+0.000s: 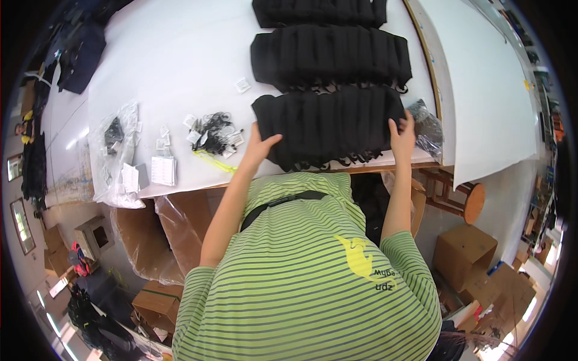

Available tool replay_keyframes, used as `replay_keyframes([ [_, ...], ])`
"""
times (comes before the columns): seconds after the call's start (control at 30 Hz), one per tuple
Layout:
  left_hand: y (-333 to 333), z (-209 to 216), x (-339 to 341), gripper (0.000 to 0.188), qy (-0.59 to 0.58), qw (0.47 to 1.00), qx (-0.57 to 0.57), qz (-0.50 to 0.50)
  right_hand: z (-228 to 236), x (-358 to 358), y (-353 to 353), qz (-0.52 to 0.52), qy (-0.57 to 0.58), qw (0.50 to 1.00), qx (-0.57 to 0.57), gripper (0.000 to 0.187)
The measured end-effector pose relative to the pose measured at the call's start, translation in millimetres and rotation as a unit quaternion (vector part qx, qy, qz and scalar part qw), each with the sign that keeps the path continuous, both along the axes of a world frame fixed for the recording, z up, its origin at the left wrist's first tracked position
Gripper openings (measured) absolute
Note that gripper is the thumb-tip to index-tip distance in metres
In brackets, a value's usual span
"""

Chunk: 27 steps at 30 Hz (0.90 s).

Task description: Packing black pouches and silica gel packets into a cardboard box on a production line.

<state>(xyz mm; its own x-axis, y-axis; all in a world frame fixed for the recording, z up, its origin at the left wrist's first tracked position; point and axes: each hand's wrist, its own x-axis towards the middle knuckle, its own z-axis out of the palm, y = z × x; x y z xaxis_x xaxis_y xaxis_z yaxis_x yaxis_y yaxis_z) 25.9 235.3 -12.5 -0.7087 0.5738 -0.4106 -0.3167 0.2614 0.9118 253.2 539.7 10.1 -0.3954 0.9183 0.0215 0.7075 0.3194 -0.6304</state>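
Fabric row, black, frontmost, between left hand and right hand, both spread, touching opposite ends.

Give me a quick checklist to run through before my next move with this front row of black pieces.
1. Left hand at the left end of the front row: ok.
2. Right hand at its right end: ok.
3. Firm grip at both ends: cannot tell; the undersides are hidden.
4. Black loops tucked out of sight: not ok; some stick out along the near edge.
5. White tags all together: not ok; one loose tag lies apart from the tangled pile.
6. Number of pieces in the row: cannot tell; the dark folds run together.
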Motion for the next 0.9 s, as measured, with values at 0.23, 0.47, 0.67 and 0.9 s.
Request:
replay_keyframes([
  [0.23, 44.6, -5.9, 38.0, 0.078, 0.200, 0.975, 0.001, -0.098, 64.0, -99.4, -132.7, 0.217, 0.178, 0.960, 0.017, 0.032],
  [0.47, 6.2, -9.0, 3.3, 0.065, -0.304, 0.947, 0.108, -0.007, 4.6, -130.7, -173.6, 0.361, 0.131, 0.922, -0.053, 0.028],
  [0.67, -13.5, -16.9, 3.2, 0.054, -0.317, 0.940, 0.121, 0.022, 8.2, -135.9, -185.8, 0.366, 0.001, 0.929, 0.057, 0.052],
  [0.9, -12.3, 9.0, -10.5, 0.055, 0.158, 0.975, -0.141, -0.063, 2.8, -126.1, -168.4, 0.334, -0.071, 0.938, 0.052, 0.076],
])
